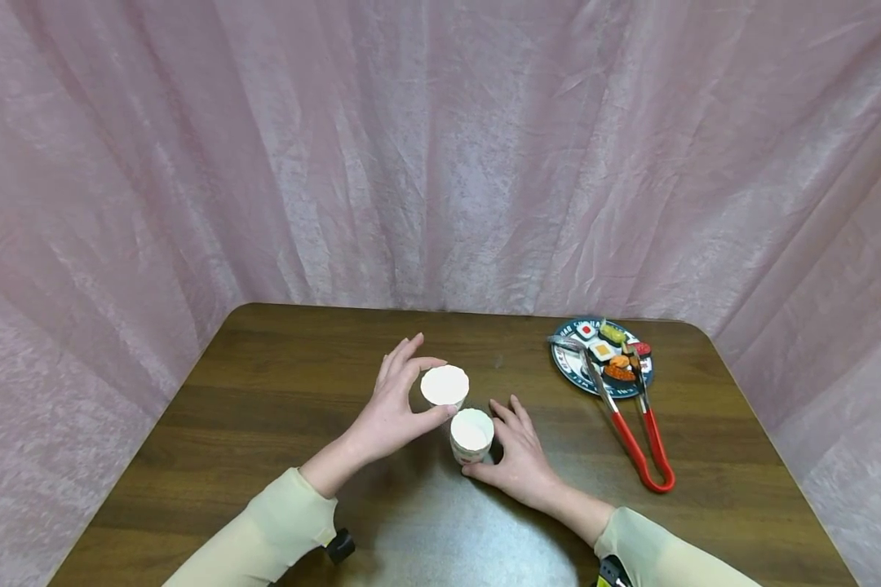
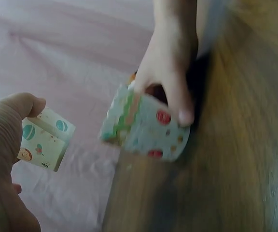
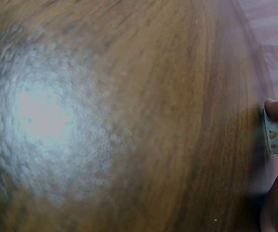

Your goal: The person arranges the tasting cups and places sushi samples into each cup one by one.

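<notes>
My left hand [image 1: 391, 414] grips a small white paper baking cup [image 1: 444, 385] between thumb and fingers. In the left wrist view this cup [image 2: 47, 140] has teal and brown printed pictures and is held off the table. Close in front of it, my right hand [image 1: 523, 461] holds a second paper baking cup [image 1: 472, 434], upright with its mouth upward. Red and green prints and a wavy rim show on that second cup [image 2: 146, 128] in the left wrist view. Only its edge appears in the right wrist view; whether more cups are nested inside is unclear.
At the back right of the brown wooden table [image 1: 264, 367] lies a round plate [image 1: 567, 377] with sushi pictures or pieces on it. Red-handled tongs [image 1: 635, 452] rest across the plate and onto the table. A pink curtain [image 1: 440, 163] hangs behind.
</notes>
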A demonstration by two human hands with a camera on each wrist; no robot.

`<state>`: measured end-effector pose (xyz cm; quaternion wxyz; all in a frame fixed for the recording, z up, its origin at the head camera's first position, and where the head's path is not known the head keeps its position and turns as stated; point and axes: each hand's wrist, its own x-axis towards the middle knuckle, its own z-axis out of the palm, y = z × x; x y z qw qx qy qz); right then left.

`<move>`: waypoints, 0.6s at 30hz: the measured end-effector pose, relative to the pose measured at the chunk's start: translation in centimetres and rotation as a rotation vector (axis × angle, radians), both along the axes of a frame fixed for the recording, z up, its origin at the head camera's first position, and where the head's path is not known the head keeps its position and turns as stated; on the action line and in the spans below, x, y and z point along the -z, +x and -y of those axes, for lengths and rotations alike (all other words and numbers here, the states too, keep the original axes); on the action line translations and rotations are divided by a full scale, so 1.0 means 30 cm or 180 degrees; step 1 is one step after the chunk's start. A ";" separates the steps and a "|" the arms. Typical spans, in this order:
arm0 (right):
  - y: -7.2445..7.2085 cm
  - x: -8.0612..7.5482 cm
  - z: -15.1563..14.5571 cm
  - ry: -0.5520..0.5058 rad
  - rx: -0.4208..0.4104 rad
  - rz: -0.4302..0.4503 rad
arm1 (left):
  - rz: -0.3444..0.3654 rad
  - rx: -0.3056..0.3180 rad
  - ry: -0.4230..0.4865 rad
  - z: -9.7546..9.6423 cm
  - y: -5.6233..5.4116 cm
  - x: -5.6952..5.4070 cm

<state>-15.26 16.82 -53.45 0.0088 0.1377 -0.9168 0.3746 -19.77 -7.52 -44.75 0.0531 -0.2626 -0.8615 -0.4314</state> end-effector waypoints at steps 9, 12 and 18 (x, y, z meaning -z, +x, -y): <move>0.002 0.003 0.000 -0.0046 0.0013 0.0016 | 0.0149 -0.0538 -0.0049 0.155 -0.102 0.044; 0.003 0.002 0.000 -0.0069 0.0011 0.0031 | 0.0197 -0.0707 -0.0098 0.214 -0.142 0.064; 0.003 0.002 0.002 -0.0065 0.0009 0.0043 | 0.0303 -0.1012 -0.0220 0.306 -0.220 0.106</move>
